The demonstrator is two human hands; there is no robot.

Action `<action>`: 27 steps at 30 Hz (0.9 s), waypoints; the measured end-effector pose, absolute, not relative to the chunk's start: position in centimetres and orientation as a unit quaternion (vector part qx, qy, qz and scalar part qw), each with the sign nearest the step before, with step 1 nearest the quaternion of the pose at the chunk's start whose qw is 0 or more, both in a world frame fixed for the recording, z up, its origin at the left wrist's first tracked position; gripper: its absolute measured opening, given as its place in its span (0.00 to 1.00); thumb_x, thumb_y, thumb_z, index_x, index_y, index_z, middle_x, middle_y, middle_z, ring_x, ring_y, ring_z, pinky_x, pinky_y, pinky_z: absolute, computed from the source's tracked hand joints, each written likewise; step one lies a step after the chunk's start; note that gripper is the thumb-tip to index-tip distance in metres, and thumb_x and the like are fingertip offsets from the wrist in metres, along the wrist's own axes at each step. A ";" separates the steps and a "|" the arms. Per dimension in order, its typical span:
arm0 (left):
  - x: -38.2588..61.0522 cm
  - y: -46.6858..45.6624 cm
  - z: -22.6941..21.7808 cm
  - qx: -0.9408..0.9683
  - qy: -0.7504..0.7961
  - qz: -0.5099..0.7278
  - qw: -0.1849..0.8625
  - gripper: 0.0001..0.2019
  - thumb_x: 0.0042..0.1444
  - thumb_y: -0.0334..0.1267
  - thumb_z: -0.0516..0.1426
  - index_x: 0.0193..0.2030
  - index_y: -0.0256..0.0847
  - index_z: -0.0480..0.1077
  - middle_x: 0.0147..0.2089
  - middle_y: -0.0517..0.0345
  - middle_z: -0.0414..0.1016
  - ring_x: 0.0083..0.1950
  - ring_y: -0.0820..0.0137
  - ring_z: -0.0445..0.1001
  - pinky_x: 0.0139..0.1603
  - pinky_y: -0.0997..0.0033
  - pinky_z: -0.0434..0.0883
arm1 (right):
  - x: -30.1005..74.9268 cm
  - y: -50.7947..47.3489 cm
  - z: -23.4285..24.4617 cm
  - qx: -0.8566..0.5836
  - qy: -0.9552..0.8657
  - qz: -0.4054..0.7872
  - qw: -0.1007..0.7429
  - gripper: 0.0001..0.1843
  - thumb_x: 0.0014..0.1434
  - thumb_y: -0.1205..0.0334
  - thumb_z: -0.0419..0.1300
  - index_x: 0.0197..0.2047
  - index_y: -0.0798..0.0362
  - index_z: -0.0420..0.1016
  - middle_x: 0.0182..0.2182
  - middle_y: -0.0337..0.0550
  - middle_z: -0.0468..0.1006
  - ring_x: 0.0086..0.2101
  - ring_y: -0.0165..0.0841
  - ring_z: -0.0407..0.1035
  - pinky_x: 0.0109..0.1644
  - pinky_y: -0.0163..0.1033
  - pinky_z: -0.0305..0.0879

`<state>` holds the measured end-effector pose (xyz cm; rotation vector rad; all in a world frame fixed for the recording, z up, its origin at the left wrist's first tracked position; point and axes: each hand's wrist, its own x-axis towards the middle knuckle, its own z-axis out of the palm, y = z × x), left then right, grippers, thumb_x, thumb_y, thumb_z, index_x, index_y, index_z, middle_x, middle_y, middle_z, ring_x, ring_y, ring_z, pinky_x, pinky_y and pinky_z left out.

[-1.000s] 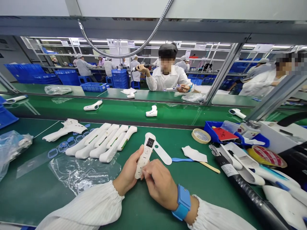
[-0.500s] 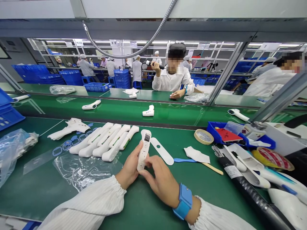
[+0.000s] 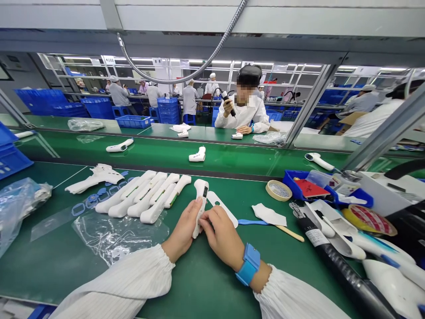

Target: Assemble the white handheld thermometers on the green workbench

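Both my hands hold one white thermometer body point(image 3: 200, 195) upright over the green bench. My left hand point(image 3: 183, 230) wraps its lower half from the left. My right hand point(image 3: 222, 235), with a blue wrist strap, pinches the same part from the right. The body is turned edge-on, so its dark display shows only as a thin strip. A flat white cover piece point(image 3: 222, 208) lies on the bench just right of it. Several white thermometer shells point(image 3: 146, 198) lie in a row to the left.
A clear plastic bag point(image 3: 113, 237) lies by my left forearm. A tape roll point(image 3: 278, 189), white wipe point(image 3: 268, 215), blue-handled stick point(image 3: 270, 223) and blue parts bin point(image 3: 294, 177) sit right. Thermometers point(image 3: 197, 155) ride the conveyor beyond. A person across holds a tool.
My hands have rotated the thermometer body from display-facing to edge-on and shifted it slightly away. Parts on the conveyor drifted left; the person across lowered their tool.
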<state>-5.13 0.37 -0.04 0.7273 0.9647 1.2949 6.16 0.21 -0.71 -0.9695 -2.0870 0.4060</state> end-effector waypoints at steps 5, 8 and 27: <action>-4.9 1.0 0.0 0.319 0.439 0.575 0.612 0.18 0.46 0.53 0.59 0.28 0.38 0.64 0.24 0.65 0.62 0.27 0.76 0.63 0.29 0.77 0.61 | 6.1 0.2 -0.8 -0.380 -0.833 0.117 0.383 0.08 0.59 0.71 0.47 0.29 0.53 0.62 0.27 0.42 0.64 0.31 0.34 0.60 0.33 0.39 0.61; -5.0 1.6 -0.4 0.314 0.454 0.566 0.613 0.20 0.46 0.56 0.57 0.28 0.37 0.64 0.22 0.64 0.63 0.24 0.76 0.62 0.25 0.77 0.60 | 6.1 -0.2 -0.8 -0.367 -0.850 0.061 0.372 0.09 0.59 0.72 0.46 0.29 0.54 0.62 0.27 0.44 0.64 0.30 0.35 0.59 0.33 0.40 0.60; -4.5 3.1 -0.3 0.326 0.470 0.570 0.590 0.24 0.44 0.59 0.56 0.23 0.35 0.66 0.16 0.61 0.65 0.17 0.75 0.64 0.23 0.73 0.66 | 6.6 -7.4 -1.1 -0.394 -0.818 0.077 0.411 0.10 0.57 0.75 0.47 0.29 0.51 0.60 0.25 0.44 0.64 0.27 0.36 0.61 0.27 0.42 0.62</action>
